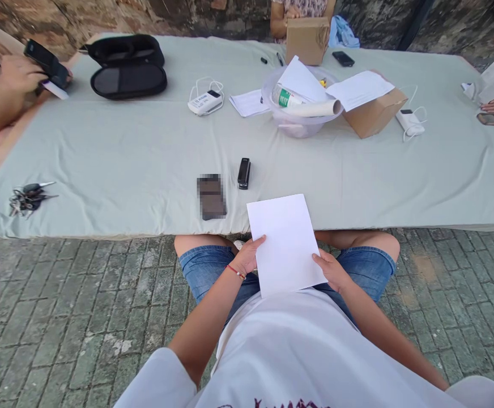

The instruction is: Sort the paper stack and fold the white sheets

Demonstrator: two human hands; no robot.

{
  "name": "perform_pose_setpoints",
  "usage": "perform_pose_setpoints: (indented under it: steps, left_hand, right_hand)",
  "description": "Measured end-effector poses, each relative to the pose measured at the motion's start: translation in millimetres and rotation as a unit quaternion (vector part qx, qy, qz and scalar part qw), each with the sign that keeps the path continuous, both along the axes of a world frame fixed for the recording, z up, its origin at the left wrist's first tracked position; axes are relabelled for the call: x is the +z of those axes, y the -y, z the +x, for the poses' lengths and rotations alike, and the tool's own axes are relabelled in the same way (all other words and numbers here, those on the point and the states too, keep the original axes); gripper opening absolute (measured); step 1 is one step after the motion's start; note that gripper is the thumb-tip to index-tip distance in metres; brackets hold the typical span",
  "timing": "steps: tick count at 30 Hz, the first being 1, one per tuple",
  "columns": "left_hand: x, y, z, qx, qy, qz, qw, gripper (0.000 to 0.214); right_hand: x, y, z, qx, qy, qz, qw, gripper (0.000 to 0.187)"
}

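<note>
A white sheet of paper (287, 246) is held between my two hands above my lap, its far end reaching over the table's front edge. My left hand (250, 255) grips the paper's left edge, thumb on top and fingers hidden underneath. On the right edge, my right hand (331, 268) pinches it the same way. Whether it is one sheet or a thin stack I cannot tell. Just beyond the paper lies a black stapler (244, 173) on the cloth. Left of the stapler is a dark flat object (211, 196), blurred out by pixelation.
Keys (30, 198) lie at the table's left. Farther back are an open black case (128, 82), a white power bank (205, 102), a plastic bowl (300, 129) holding papers and a roll, and a cardboard box (374, 113). Other people's hands show at the left, back and right edges.
</note>
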State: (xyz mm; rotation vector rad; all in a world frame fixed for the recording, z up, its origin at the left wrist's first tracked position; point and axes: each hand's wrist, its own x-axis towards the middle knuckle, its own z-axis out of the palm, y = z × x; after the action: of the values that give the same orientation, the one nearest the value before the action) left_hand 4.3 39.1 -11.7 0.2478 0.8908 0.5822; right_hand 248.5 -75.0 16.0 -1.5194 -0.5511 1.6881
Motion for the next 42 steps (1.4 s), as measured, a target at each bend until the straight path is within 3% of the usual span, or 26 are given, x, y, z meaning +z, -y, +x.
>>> perform_pose_setpoints:
  steps: [5,8,11,14,17,20,22,25,30,35,37,39,42]
  left_hand:
    - [-1.6,-1,-3,-0.004,-0.007,0.012,1.0,0.038]
    - [1.2,-3,-3,0.002,-0.015,0.01,1.0,0.036]
    - [5.7,-4,-2,0.0,-0.019,0.011,1.0,0.035]
    - [12.0,-3,-1,-0.007,-0.028,0.016,0.999,0.035]
    - [20.6,-3,0,-0.014,-0.03,0.029,0.999,0.034]
    - [29.8,-2,1,-0.02,-0.022,0.043,0.999,0.035]
    - [34.7,-1,0,-0.018,-0.014,0.053,0.998,0.037]
    - [38.6,1,0,-0.018,-0.002,0.06,0.998,0.038]
    - [36.4,3,0,-0.019,0.002,0.049,0.999,0.038]
    - [34.4,4,3,-0.01,0.005,0.039,0.999,0.04]
    - [35.2,4,3,-0.013,0.011,0.042,0.999,0.04]
    - [36.5,3,3,-0.017,0.013,0.043,0.999,0.04]
    - [38.1,3,3,-0.02,0.011,0.038,0.999,0.038]
  right_hand:
    - [-3.0,4,1,0.026,0.019,0.013,0.999,0.038]
    - [-1.2,-6,17,0.079,0.19,0.036,0.978,0.033]
    - [12.5,-31,36,0.084,0.428,0.076,0.897,0.028]
    - [37.8,-71,42,0.079,0.545,0.159,0.82,0.035]
    - [61.8,-118,31,0.147,0.554,0.282,0.769,0.041]
    - [76.1,-162,14,0.22,0.549,0.36,0.722,0.045]
    - [81.9,-183,8,0.278,0.549,0.378,0.692,0.044]
    - [89.0,-200,8,0.385,0.541,0.329,0.672,0.047]
    - [95.9,-201,23,0.407,0.537,0.268,0.688,0.043]
    - [94.2,-195,43,0.367,0.508,0.229,0.745,0.034]
    - [91.9,-192,51,0.342,0.46,0.22,0.789,0.034]
    - [87.7,-188,57,0.308,0.367,0.195,0.856,0.036]
    - [76.8,-181,60,0.209,0.223,0.155,0.939,0.04]
